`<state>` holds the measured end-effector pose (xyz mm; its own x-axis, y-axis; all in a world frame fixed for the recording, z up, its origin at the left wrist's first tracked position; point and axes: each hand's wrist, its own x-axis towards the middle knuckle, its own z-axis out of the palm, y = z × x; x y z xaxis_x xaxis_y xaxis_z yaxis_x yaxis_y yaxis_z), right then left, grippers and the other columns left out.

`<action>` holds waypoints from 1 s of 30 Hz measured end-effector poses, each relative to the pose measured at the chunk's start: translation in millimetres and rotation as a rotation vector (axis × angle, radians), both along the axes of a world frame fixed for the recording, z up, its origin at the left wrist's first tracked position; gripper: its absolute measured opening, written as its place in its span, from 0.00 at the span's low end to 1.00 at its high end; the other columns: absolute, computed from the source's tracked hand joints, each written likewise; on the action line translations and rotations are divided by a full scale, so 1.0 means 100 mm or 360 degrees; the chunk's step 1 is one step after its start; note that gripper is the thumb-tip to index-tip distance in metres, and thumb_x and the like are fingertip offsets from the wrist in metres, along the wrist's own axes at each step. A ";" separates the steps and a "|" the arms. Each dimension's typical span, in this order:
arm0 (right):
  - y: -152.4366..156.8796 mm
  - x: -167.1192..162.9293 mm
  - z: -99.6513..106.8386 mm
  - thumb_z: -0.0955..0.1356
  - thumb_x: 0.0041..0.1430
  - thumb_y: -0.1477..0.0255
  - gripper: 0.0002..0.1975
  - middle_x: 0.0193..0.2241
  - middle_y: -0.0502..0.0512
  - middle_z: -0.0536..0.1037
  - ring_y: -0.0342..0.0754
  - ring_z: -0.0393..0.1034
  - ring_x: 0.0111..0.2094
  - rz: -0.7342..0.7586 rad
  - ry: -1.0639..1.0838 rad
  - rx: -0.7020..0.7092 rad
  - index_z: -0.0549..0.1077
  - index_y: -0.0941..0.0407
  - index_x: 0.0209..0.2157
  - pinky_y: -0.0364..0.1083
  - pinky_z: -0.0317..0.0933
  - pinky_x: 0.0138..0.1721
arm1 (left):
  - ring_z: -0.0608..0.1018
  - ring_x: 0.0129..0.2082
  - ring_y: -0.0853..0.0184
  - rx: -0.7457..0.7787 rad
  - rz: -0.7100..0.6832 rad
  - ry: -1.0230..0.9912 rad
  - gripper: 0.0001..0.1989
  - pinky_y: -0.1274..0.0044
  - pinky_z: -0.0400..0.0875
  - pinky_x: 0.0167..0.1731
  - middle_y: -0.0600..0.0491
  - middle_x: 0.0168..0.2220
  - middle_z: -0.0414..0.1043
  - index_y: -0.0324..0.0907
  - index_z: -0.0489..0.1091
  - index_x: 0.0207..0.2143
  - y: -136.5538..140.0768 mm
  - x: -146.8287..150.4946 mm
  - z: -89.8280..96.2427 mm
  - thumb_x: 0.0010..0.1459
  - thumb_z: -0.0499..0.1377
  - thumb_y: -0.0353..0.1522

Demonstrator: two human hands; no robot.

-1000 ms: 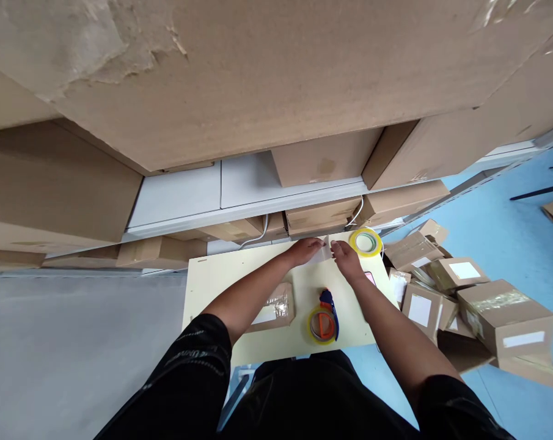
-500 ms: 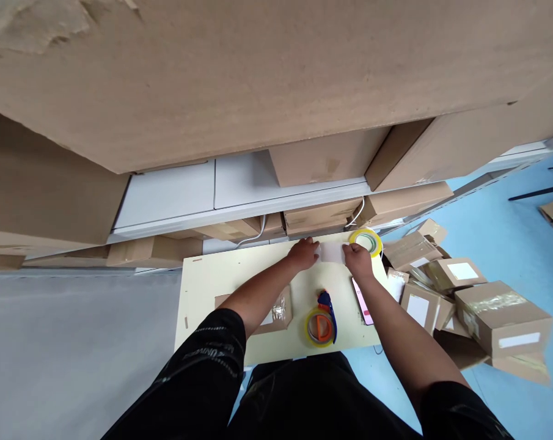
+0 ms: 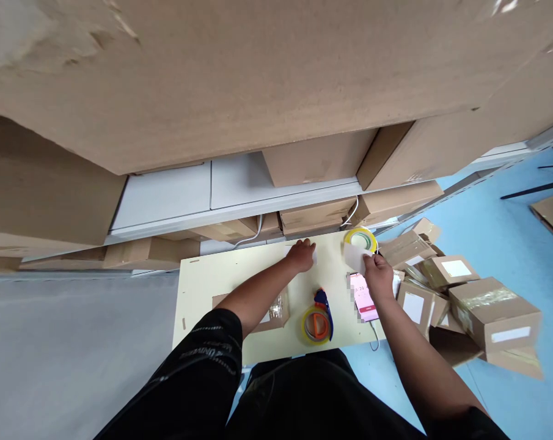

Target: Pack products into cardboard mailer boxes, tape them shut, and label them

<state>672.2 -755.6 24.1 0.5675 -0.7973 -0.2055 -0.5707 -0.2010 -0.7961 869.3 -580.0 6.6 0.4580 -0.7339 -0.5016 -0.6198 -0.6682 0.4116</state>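
Observation:
My right hand (image 3: pixel 379 275) pinches a white paper slip (image 3: pixel 356 257) at the table's right side, beside a yellow roll of clear tape (image 3: pixel 371 240). At the table's far edge my left hand (image 3: pixel 300 255) is closed, with pale paper (image 3: pixel 314 255) showing at its fingertips and a bit more behind the hand. A phone (image 3: pixel 362 297) with a lit pink screen lies below my right hand. Nearer my body is a tape dispenser (image 3: pixel 322 305), blue and orange, with a yellow roll. A taped cardboard box (image 3: pixel 276 310) is partly hidden under my left forearm.
The cream table (image 3: pixel 198 299) stands against a white shelf (image 3: pixel 175 198) loaded with cardboard boxes. A large carton (image 3: pixel 276 73) overhangs at the top. On the blue floor to the right lies a heap of taped, labelled boxes (image 3: pixel 496 305). A white cable (image 3: pixel 374 337) hangs from the phone.
My hands have moved apart: the right went right and slightly toward my body with a white slip, uncovering more of the phone. My left hand has barely moved.

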 end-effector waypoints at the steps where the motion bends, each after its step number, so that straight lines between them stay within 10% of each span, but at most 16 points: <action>1: 0.05 -0.02 0.11 0.65 0.62 0.53 0.20 0.19 0.47 0.67 0.47 0.60 0.23 0.0002 -0.0006 -0.0060 0.65 0.52 0.24 0.45 0.56 0.26 | 0.68 0.62 0.46 -0.0013 0.0029 0.0036 0.34 0.62 0.65 0.59 0.37 0.63 0.64 0.38 0.62 0.67 0.00 0.02 0.06 0.58 0.61 0.34; 5: 0.37 -0.04 0.52 0.66 0.64 0.62 0.11 0.27 0.53 0.74 0.50 0.67 0.30 0.0382 -0.0167 -0.0584 0.72 0.53 0.31 0.48 0.60 0.34 | 0.76 0.56 0.54 -0.0265 0.0271 0.0345 0.25 0.67 0.70 0.54 0.41 0.59 0.73 0.40 0.69 0.59 0.13 0.03 0.47 0.67 0.53 0.45; 10: 0.93 0.04 0.84 0.65 0.64 0.71 0.06 0.31 0.57 0.75 0.54 0.68 0.35 0.0984 -0.0439 -0.1172 0.75 0.53 0.35 0.52 0.61 0.42 | 0.81 0.43 0.59 -0.1207 0.0975 0.1504 0.35 0.69 0.76 0.39 0.40 0.47 0.78 0.38 0.71 0.50 0.61 -0.39 1.19 0.63 0.52 0.59; 15: 1.59 0.05 1.11 0.66 0.64 0.72 0.11 0.33 0.58 0.75 0.55 0.68 0.37 0.1313 -0.0500 -0.1307 0.77 0.54 0.45 0.55 0.63 0.43 | 0.78 0.36 0.64 -0.1419 0.1270 0.1392 0.27 0.75 0.71 0.34 0.49 0.40 0.79 0.41 0.73 0.48 1.23 -0.84 1.57 0.54 0.67 0.50; 20: 2.04 -0.11 1.30 0.70 0.61 0.61 0.21 0.45 0.62 0.75 0.59 0.70 0.47 0.1140 -0.0669 -0.0747 0.72 0.53 0.53 0.59 0.66 0.50 | 0.75 0.30 0.65 -0.1321 0.1438 0.1070 0.20 0.76 0.67 0.30 0.52 0.32 0.78 0.40 0.76 0.38 1.92 -0.98 1.62 0.56 0.63 0.48; 26: 2.45 0.00 1.51 0.72 0.58 0.54 0.21 0.36 0.55 0.79 0.52 0.74 0.36 0.0651 -0.0621 0.0616 0.74 0.54 0.45 0.51 0.70 0.41 | 0.77 0.33 0.64 -0.1506 0.1399 0.1155 0.23 0.74 0.70 0.35 0.50 0.33 0.79 0.38 0.78 0.41 2.54 -1.22 1.80 0.55 0.65 0.49; 30: 2.80 0.10 1.71 0.75 0.52 0.54 0.20 0.29 0.54 0.82 0.53 0.76 0.31 0.0614 -0.0620 0.0981 0.78 0.56 0.37 0.49 0.69 0.34 | 0.78 0.34 0.63 -0.1617 0.1323 0.1256 0.25 0.74 0.71 0.36 0.49 0.35 0.79 0.38 0.77 0.43 2.77 -1.39 1.92 0.55 0.66 0.50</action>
